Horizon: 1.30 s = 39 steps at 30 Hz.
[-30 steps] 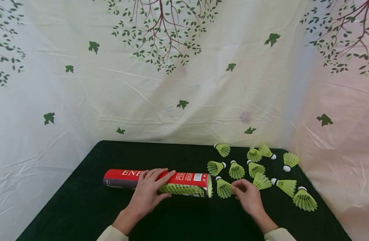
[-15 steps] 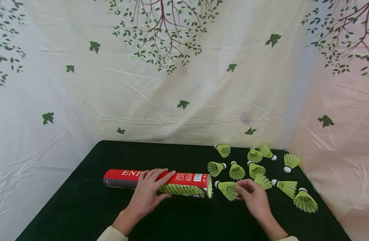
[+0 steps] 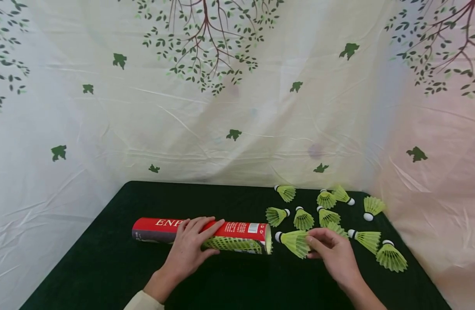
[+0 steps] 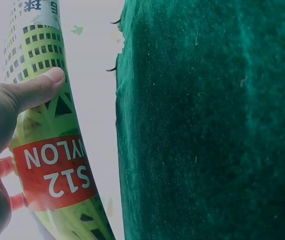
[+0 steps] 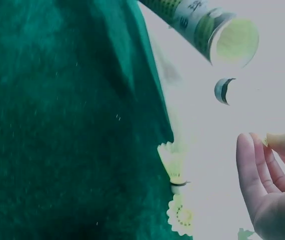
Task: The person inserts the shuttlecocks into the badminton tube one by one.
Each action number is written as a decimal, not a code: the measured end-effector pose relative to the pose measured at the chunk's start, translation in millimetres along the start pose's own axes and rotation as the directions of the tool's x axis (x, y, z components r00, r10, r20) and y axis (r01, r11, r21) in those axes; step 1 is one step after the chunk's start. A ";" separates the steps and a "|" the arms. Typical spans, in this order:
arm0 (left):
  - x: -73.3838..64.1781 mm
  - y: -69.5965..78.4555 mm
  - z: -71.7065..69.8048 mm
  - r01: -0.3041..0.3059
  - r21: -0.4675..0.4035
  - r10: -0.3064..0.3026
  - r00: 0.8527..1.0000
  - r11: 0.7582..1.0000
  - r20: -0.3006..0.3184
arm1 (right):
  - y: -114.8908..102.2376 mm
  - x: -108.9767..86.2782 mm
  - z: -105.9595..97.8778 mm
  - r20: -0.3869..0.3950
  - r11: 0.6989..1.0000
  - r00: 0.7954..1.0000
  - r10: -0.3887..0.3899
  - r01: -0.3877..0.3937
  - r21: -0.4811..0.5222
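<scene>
A red, grey and yellow-green shuttlecock tube lies on its side on the dark green cloth, its open end to the right. My left hand grips it near the middle, fingers over the top. In the left wrist view the thumb presses the tube's near side. My right hand pinches the skirt rim of a yellow shuttlecock. That shuttlecock's white cork points left, just short of the tube's open end. Bright glare washes out most of its skirt in the right wrist view.
Several yellow shuttlecocks lie loose on the right part of the table, such as one at the front right and another near the back edge. One is partly hidden behind my right hand. A pale printed curtain hangs behind the table.
My right hand has moved slightly right and pulled the pinched shuttlecock's skirt round, so its cork now faces the tube's opening. The left hand and tube stay put.
</scene>
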<state>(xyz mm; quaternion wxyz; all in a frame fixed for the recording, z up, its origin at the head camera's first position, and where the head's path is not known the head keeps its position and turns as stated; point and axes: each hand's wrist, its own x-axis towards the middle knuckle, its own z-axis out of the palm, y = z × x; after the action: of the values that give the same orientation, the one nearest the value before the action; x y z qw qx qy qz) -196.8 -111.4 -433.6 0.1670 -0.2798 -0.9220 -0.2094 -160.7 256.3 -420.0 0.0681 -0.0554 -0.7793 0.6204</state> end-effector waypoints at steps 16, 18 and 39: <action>-5.9 1.1 0.1 0.006 -0.001 -0.006 1.000 1.000 -0.006 | -12.3 -5.1 27.9 0.130 0.996 0.992 -0.011 -0.001 0.093; -6.4 1.3 0.7 0.005 0.002 -0.005 1.000 1.000 -0.004 | -11.8 -4.2 31.9 0.133 0.996 0.991 -0.012 -0.001 0.093; -6.8 6.8 -0.1 0.003 -0.001 -0.003 1.000 1.000 -0.010 | -13.4 -11.1 49.9 0.120 0.990 0.986 -0.119 0.127 -0.064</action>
<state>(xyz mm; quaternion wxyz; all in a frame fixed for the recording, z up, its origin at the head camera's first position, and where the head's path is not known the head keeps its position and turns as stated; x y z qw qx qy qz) -187.4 -109.4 -434.4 0.1711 -0.2774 -0.9214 -0.2117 -158.5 203.5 -418.4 0.0590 0.0266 -0.8057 0.5887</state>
